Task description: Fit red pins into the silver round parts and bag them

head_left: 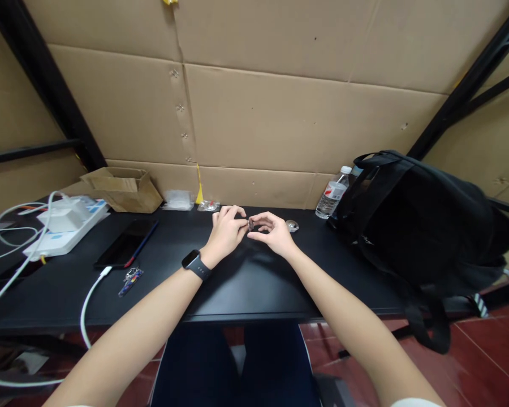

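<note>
A left hand (pixel 228 230) and right hand (pixel 276 232), fingertips pinched nearly closed, grip one small dark round piece (pixel 250 225) left of the single water bottle (pixel 333 194), its label lettering too small to read. One black backpack (pixel 424 226) sits just right of the bottle; one phone (pixel 126 243) and one open cardboard box (pixel 125 195) lie well left.
</note>
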Demonstrator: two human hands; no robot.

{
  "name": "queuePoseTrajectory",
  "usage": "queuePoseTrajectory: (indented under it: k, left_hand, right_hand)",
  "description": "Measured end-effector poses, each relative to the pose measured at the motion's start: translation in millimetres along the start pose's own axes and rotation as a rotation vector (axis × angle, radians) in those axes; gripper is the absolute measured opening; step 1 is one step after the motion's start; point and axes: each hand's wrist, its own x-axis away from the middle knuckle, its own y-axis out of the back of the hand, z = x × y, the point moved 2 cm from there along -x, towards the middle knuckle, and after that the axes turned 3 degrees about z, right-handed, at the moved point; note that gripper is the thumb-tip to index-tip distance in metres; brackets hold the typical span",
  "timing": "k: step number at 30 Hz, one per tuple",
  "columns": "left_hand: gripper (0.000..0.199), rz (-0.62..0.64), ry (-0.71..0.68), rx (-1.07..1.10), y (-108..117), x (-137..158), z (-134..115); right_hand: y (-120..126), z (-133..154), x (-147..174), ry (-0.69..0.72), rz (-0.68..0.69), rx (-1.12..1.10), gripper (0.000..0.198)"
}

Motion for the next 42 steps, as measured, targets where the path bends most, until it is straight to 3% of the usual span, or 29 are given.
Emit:
queuePoseTrajectory:
  k: [14,28,38,42]
  left_hand:
    - [0.021,-0.035,-0.056,-0.105,11.6,1.2,-11.7]
    - [0.017,-0.120,-0.073,-0.092,15.3,1.9,-17.2]
    - [0.019,-0.071,-0.132,-0.111,12.3,2.4,-17.2]
    - [0.017,-0.034,-0.075,-0.032,9.4,1.0,-14.5]
  right_hand:
    - [1.7,1.8,0.1,-0.012,0.001,0.013,0.040]
    - [2.9,5.1,1.0,-0.080,0.043,-0.204,0.033]
    - [9.2,-3.9,0.5,-0.140,0.127,-0.107,0.029]
    - [10.5,-7.2,-0.9,-0.136,0.146,-0.017,0.027]
